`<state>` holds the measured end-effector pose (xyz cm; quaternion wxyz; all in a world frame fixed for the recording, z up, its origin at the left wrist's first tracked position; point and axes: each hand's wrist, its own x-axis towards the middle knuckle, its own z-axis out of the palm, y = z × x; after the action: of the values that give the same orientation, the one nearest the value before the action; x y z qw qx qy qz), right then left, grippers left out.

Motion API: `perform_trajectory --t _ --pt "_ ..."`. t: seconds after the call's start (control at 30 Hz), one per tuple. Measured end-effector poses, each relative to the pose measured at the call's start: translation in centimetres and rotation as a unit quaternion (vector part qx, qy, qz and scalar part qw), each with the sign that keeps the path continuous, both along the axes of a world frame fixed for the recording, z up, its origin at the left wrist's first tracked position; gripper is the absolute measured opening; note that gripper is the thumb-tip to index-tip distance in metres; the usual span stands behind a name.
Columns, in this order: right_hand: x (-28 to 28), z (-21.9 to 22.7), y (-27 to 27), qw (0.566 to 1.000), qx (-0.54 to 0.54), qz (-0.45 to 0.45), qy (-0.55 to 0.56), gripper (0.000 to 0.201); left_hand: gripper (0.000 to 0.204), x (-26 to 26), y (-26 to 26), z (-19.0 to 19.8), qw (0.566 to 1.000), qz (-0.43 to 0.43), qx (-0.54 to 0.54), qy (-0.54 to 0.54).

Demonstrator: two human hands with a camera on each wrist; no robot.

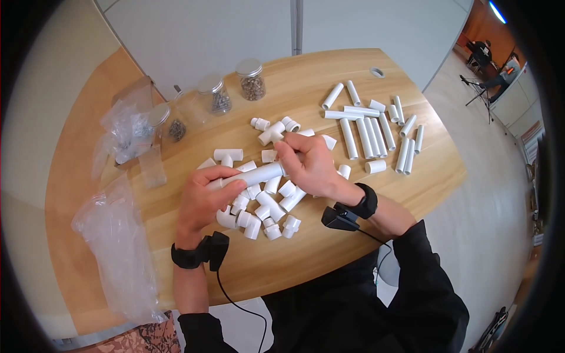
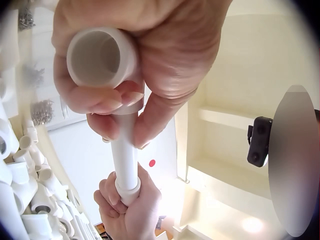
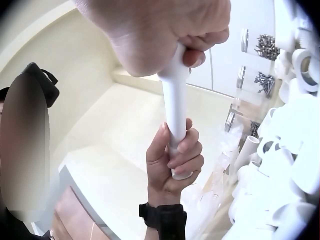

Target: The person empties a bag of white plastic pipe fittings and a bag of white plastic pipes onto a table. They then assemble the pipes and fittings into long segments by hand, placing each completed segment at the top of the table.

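Observation:
Between the two hands a white plastic pipe [image 1: 260, 175] is held above the heap of fittings. My left hand [image 1: 203, 197] grips its left end, where a wider white socket fitting [image 2: 131, 67] sits on the pipe, its open mouth facing the left wrist camera. My right hand [image 1: 311, 166] is curled round the other end, with a wider white collar [image 2: 128, 192] showing at its fingers in the left wrist view. The rest of that end is hidden in the right palm. Under the hands lie several white pipe fittings [image 1: 269, 206], among them tees and elbows.
Loose white pipe lengths [image 1: 365, 138] lie at the right of the wooden table [image 1: 329, 253]. At the back left stand jars of screws [image 1: 252, 85], [image 1: 219, 101] beside a box with plastic bags [image 1: 126, 132]. A clear plastic bag [image 1: 118, 247] hangs over the left edge.

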<state>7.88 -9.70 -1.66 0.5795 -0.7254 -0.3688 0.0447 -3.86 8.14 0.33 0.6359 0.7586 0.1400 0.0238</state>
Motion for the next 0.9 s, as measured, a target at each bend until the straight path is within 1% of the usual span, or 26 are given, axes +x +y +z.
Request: perform_trajectory --t 0.07,0.17,0.23,0.27,0.3,0.33,0.37,0.43,0.47,0.53,0.6,0.67,0.7,0.73,0.77,0.8,0.83,0.9 --pt "0.1 -0.1 0.1 1.0 -0.001 0.006 0.004 0.027 0.025 0.1 0.1 -0.1 1.0 0.001 -0.008 0.003" --pt "0.5 -0.4 0.3 0.999 0.033 0.019 -0.021 0.028 0.026 0.4 0.4 0.0 1.0 -0.014 -0.014 0.016" --pt "0.6 -0.1 0.2 0.999 0.002 0.017 0.041 0.028 0.026 0.5 0.3 -0.4 1.0 -0.025 0.017 0.002" --pt "0.6 -0.2 0.2 0.999 0.002 0.02 0.041 0.028 0.026 0.6 0.2 -0.6 1.0 -0.021 0.018 0.002" --pt "0.7 -0.3 0.3 0.999 -0.007 0.018 0.03 0.028 0.026 0.6 0.0 -1.0 0.991 -0.04 0.125 -0.04" --pt "0.7 -0.5 0.4 1.0 -0.017 0.016 0.019 0.028 0.026 0.7 -0.4 -1.0 0.968 -0.058 0.232 -0.081" --pt "0.6 -0.6 0.5 1.0 -0.016 0.018 0.019 0.028 0.026 0.6 -0.8 -0.8 0.968 -0.056 0.233 -0.08" --pt "0.3 -0.8 0.5 0.999 -0.021 0.022 -0.013 0.025 0.026 0.4 -2.0 0.0 0.925 -0.065 0.371 -0.046" --pt "0.1 -1.0 0.5 0.999 -0.021 0.022 -0.013 0.025 0.026 0.4 -2.3 -0.2 0.925 -0.065 0.371 -0.047" --pt "-0.2 -0.8 0.6 0.993 0.003 0.053 -0.103 0.022 0.026 0.3 -3.0 -0.6 0.902 -0.062 0.417 -0.093" --pt "0.4 0.8 -0.3 0.994 -0.018 0.065 -0.087 0.026 0.026 0.5 -2.7 -1.2 0.908 -0.053 0.402 -0.106" --pt "2.5 2.8 -1.6 0.989 -0.127 0.003 -0.075 0.031 0.026 0.3 -2.0 -1.1 0.913 -0.036 0.39 -0.113" --pt "4.5 2.1 -2.2 0.974 -0.162 -0.079 -0.139 0.032 0.026 0.3 -1.7 -0.9 0.905 -0.018 0.413 -0.105" --pt "6.7 1.0 -3.0 0.947 -0.193 -0.16 -0.202 0.034 0.026 0.2 -1.3 -0.8 0.895 0.001 0.435 -0.097" --pt "8.5 0.8 -4.0 0.913 -0.294 -0.2 -0.198 0.031 0.026 0.0 -0.8 -0.7 0.895 0.007 0.435 -0.096" --pt "10.0 0.6 -5.1 0.867 -0.392 -0.24 -0.192 0.03 0.026 -0.1 -0.4 -0.7 0.897 0.009 0.434 -0.081" --pt "11.1 -0.1 -6.0 0.868 -0.39 -0.239 -0.193 0.03 0.026 -0.1 0.0 -0.6 0.899 0.011 0.433 -0.067" --pt "12.5 -1.4 -7.2 0.817 -0.511 -0.222 -0.146 0.026 0.027 -0.3 0.5 0.1 0.905 0.018 0.421 -0.059"
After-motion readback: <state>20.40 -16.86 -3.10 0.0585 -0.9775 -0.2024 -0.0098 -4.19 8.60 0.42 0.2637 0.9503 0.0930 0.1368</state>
